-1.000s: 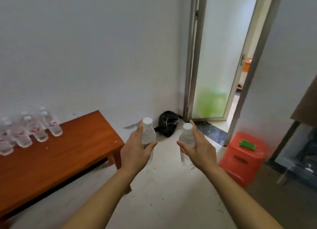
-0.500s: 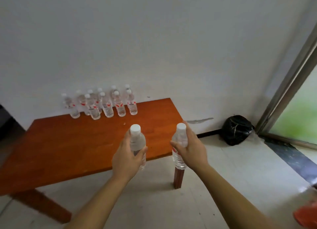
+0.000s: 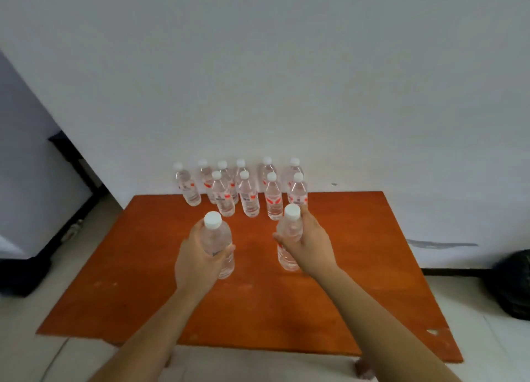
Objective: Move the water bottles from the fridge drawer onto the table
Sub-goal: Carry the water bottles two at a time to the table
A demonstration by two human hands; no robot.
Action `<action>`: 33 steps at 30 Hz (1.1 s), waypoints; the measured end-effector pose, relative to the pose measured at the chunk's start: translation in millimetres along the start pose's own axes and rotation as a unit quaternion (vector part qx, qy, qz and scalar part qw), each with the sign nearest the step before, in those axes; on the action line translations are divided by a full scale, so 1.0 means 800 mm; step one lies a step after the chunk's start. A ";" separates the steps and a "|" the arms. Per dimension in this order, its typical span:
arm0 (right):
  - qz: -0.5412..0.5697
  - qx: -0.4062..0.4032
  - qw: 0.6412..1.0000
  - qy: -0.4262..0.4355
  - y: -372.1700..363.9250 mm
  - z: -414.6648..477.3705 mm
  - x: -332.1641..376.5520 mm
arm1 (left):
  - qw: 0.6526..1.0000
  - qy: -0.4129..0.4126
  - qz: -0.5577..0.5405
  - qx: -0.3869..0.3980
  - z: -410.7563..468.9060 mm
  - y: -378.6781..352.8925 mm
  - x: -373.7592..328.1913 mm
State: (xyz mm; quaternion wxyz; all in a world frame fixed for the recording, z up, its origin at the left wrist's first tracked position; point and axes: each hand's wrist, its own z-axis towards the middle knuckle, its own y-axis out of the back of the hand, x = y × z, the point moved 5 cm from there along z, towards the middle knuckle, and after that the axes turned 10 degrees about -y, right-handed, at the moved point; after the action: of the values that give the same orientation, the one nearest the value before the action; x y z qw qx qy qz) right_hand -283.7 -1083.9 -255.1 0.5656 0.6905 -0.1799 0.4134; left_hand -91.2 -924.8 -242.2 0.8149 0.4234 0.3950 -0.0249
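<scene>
My left hand grips a clear water bottle with a white cap, held upright over the middle of the orange wooden table. My right hand grips a second clear water bottle, also upright, a little to the right. Both bottles are above the tabletop; I cannot tell whether their bases touch it. Several more water bottles with red labels stand in two rows at the table's far edge against the wall, just beyond my hands. The fridge drawer is out of sight.
A white wall backs the table. A black bag lies on the floor at the right. A dark-edged white unit stands at the left. Pale floor tiles surround the table.
The view has swung left from the doorway to face the table squarely. Both hands, each still holding a bottle, have moved forward from beyond the table's edge to above its middle.
</scene>
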 end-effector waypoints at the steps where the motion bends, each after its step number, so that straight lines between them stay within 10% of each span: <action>1: 0.002 0.014 1.000 0.000 -0.013 0.018 0.011 | 1.000 0.010 0.005 -0.005 0.016 0.004 0.013; 13: -0.133 0.137 0.980 0.062 -0.221 0.163 0.128 | 0.999 0.050 0.013 -0.004 0.198 0.038 0.210; 33: -0.113 0.111 0.978 -0.136 -0.473 0.342 0.207 | 0.978 0.034 -0.062 0.196 0.431 -0.066 0.434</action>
State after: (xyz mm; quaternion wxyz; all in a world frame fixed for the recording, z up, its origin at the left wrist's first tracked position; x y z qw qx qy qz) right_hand 185.8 -1190.3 -371.1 0.4986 0.8147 -0.1285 0.2666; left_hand 342.2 -1101.5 -394.9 0.6988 0.5503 0.4354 -0.1385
